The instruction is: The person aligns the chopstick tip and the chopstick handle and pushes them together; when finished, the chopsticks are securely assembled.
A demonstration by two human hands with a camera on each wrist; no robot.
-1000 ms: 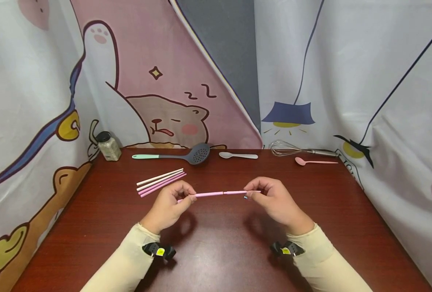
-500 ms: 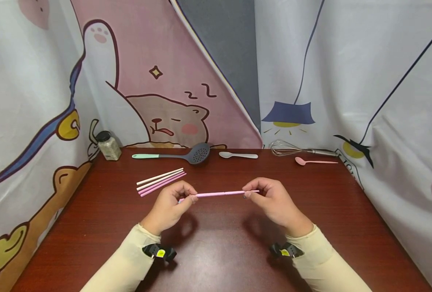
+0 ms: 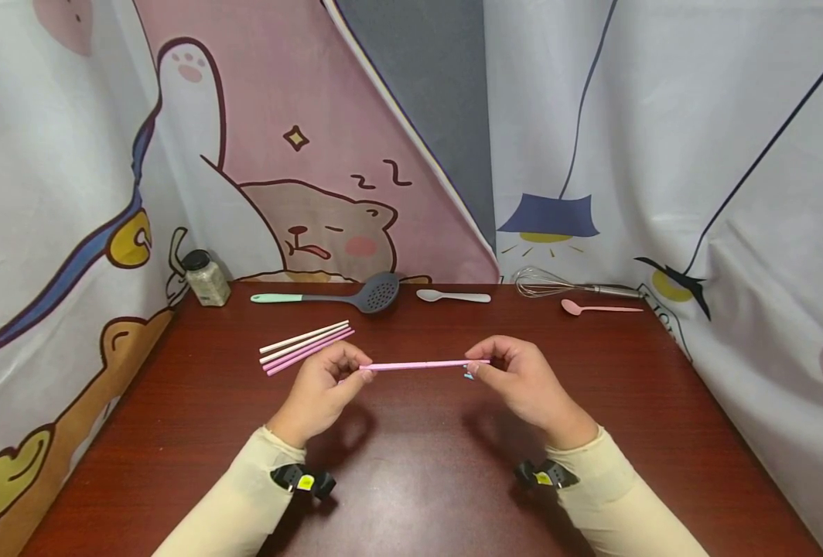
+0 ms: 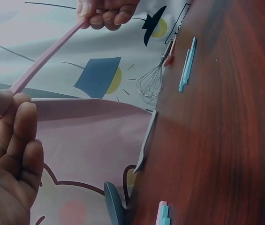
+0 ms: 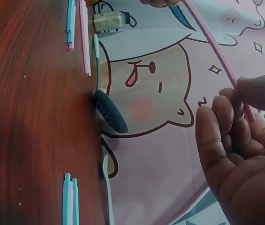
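Observation:
A pink stick (image 3: pixel 411 365) spans the space between both hands above the table, a faint joint line near its middle. My left hand (image 3: pixel 324 387) pinches its left end between thumb and fingers; my right hand (image 3: pixel 523 383) pinches it near the right end, the tip poking past the fingers. In the right wrist view the pink stick (image 5: pixel 212 42) runs down to the right hand (image 5: pixel 245 140). The left wrist view has the left hand (image 4: pixel 10 145) on the near end of the stick (image 4: pixel 48 55). Blue sticks (image 4: pixel 187 65) lie beneath, mostly hidden from the head view.
White and pink sticks (image 3: pixel 307 348) lie left of centre. Along the back stand or lie a jar (image 3: pixel 206 280), a slotted ladle (image 3: pixel 378 294), a white spoon (image 3: pixel 453 296), a whisk (image 3: pixel 547 283) and a pink spoon (image 3: pixel 599 309). Patterned cloth (image 3: pixel 418 232) hangs behind.
The gap between the two pink pieces has closed to a faint line, and they line up straighter. Both hands have barely moved, keeping their pinch.

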